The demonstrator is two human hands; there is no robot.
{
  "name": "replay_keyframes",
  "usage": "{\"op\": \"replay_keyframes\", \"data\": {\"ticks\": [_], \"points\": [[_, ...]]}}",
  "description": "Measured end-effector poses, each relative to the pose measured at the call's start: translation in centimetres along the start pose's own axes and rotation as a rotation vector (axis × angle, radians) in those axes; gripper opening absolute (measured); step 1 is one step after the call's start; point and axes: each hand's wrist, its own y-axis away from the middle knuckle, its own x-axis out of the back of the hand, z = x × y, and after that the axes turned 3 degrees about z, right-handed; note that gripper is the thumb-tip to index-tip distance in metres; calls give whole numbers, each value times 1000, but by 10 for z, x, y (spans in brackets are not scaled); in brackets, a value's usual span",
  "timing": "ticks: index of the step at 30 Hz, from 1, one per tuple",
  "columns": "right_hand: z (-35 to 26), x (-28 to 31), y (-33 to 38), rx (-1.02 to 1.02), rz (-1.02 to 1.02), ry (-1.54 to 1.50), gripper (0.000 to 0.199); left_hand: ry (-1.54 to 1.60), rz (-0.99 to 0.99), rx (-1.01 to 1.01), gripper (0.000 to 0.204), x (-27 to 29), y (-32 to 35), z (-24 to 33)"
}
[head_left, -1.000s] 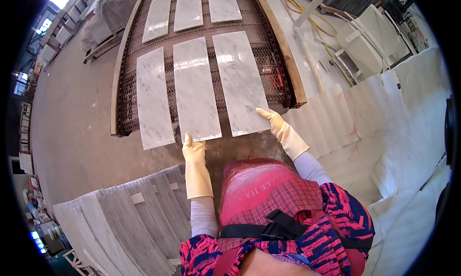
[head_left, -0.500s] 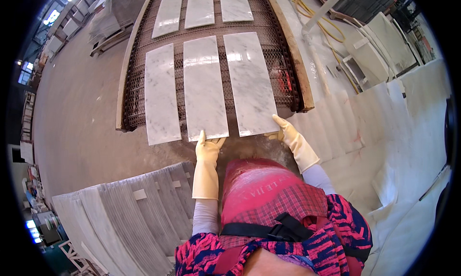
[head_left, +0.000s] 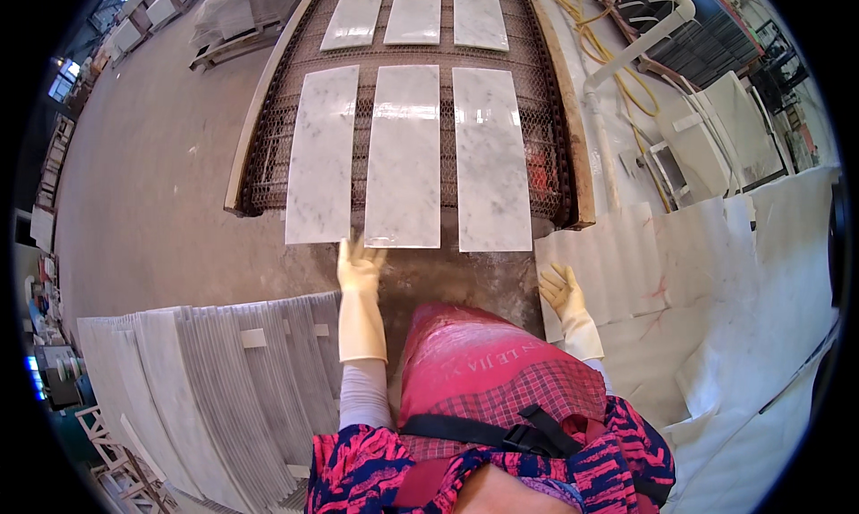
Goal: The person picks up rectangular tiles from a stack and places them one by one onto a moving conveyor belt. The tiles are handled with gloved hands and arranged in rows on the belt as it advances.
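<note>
Three glossy white marble slabs with grey veining lie side by side with their near ends jutting past the end of a mesh conveyor point(head_left: 268, 169). At the near edges of the left slab point(head_left: 322, 156) and the middle slab point(head_left: 403, 156) is my left hand point(head_left: 361, 268), in a pale yellow rubber glove. Its fingers are spread, with the thumb by the left slab's corner; contact is unclear. My right hand point(head_left: 562, 292), gloved alike, is open with bent fingers, apart from the right slab point(head_left: 492, 161) and to its near right.
More marble slabs point(head_left: 414, 11) lie farther up the conveyor between its side rails point(head_left: 570, 111). Many upright thin slabs point(head_left: 210, 362) stand packed at my near left. White foam sheeting point(head_left: 617, 254) spreads at right, below a pipe point(head_left: 601, 143) and yellow hose point(head_left: 640, 98).
My right hand has come off the right slab's corner and moved right and nearer me. My left hand has shifted from the middle slab's end toward the left slab. The view has turned slightly.
</note>
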Motion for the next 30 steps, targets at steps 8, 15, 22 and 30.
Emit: {"op": "replay_keyframes", "data": {"ticks": [8,15,22,30], "points": [[26,35,-2,-47,217,-170,59,-20,-66,14,44,8,-15,37],[35,34,10,-27,245,-151,60,90,-63,26,46,12,-16,43],[52,31,2,-94,295,-63,60,-4,-178,6,50,18,-3,38],[66,13,18,-168,291,411,49,-81,-217,83,56,77,36,43]]}}
